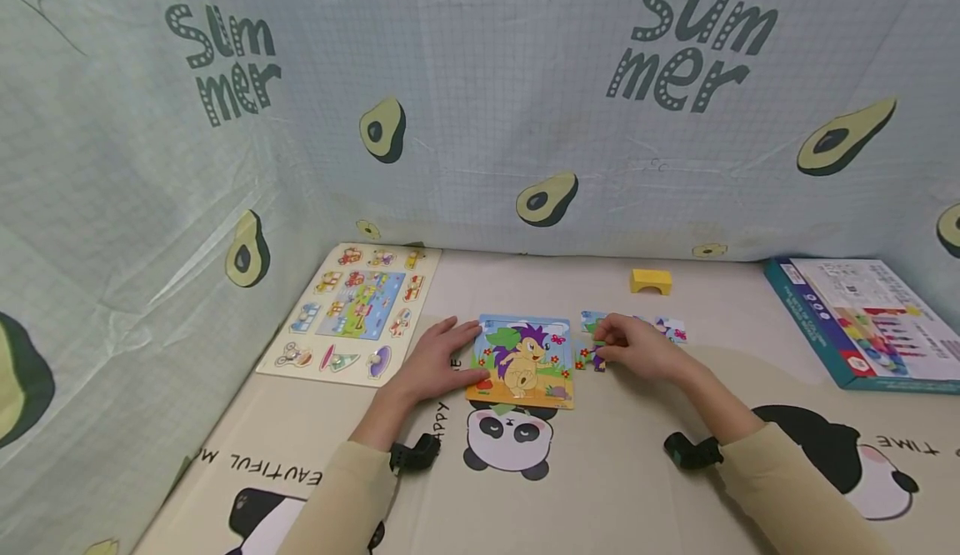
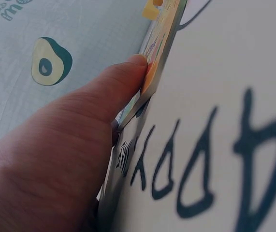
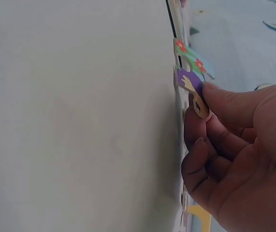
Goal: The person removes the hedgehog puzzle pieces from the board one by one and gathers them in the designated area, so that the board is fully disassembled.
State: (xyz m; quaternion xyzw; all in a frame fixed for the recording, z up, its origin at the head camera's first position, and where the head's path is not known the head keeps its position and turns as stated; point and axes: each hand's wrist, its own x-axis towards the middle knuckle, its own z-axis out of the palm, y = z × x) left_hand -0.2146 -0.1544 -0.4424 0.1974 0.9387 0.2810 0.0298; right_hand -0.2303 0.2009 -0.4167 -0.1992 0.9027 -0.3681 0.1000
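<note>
A square puzzle board [image 1: 555, 398] with a hedgehog picture lies in the middle of the table. At its left side rests my left hand [image 1: 435, 363], fingers spread toward the upper left edge and thumb [image 2: 130, 72] on the lower left corner. Right of the board, my right hand [image 1: 637, 348] pinches a purple and cream puzzle piece [image 3: 196, 89] between thumb and fingers. Close beside that piece is a flowered puzzle piece [image 3: 190, 54] in green with red blooms. More loose pieces [image 1: 672, 328] lie behind the right hand, which partly hides them.
A larger picture board [image 1: 300, 355] with vehicle and toy shapes lies at the back left. A yellow arch block [image 1: 650, 280] stands at the back, right of centre. On the far right is a teal box [image 1: 832, 347]. Printed cloth walls [image 1: 480, 163] enclose the table.
</note>
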